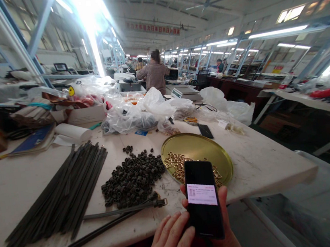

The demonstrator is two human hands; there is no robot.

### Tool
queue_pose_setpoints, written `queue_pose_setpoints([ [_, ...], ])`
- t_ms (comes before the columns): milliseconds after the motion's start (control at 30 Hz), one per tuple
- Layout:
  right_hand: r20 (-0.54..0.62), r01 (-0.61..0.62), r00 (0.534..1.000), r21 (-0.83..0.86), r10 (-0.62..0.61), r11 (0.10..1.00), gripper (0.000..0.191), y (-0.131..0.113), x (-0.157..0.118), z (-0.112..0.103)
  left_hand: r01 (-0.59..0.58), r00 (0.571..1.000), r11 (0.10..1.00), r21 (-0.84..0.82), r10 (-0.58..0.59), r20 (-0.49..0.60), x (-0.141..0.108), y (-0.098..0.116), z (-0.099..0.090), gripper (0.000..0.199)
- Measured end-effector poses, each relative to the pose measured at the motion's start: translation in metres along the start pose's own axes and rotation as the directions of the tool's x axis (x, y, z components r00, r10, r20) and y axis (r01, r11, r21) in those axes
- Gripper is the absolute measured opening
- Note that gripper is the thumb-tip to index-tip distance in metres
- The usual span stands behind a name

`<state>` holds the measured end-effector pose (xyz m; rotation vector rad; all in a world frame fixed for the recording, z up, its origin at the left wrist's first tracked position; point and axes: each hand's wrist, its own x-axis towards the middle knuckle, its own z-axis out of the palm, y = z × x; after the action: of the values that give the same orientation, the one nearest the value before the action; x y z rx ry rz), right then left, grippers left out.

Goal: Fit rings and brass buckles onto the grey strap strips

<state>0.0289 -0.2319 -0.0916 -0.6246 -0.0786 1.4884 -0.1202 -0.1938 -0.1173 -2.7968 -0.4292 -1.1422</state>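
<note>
A black smartphone (206, 219) with a lit band across its screen stands upright in my right hand (228, 232), whose fingers wrap round its edges. My left hand (171, 240) lies beside the phone's left edge, fingers stretched out and holding nothing. Behind the phone, a gold-coloured round tray (198, 145) carries many small gold buckles (176, 164), partly hidden by the phone. Left of the tray is a heap of small black loops (134, 178). Nearer to me lie a black strap with a buckle (128, 210) and another dark strap.
A bundle of long black straps (61, 190) covers the table's left part. Plastic bags (147, 109), a digital scale (183, 92), a dark flat object (205, 131) and a paper roll (73, 132) lie farther back. A person (155, 74) stands beyond the table.
</note>
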Motion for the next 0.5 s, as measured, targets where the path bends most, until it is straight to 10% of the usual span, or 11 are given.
queue_pose_setpoints([
  [500, 0.03, 0.0, 1.0, 0.027, -0.001, 1.0, 0.068, 0.0011, 0.0002, 0.0011, 0.011, 1.0, 1.0, -0.026, -0.01, 0.007, -0.0021, 0.0005, 0.0029, 0.03],
])
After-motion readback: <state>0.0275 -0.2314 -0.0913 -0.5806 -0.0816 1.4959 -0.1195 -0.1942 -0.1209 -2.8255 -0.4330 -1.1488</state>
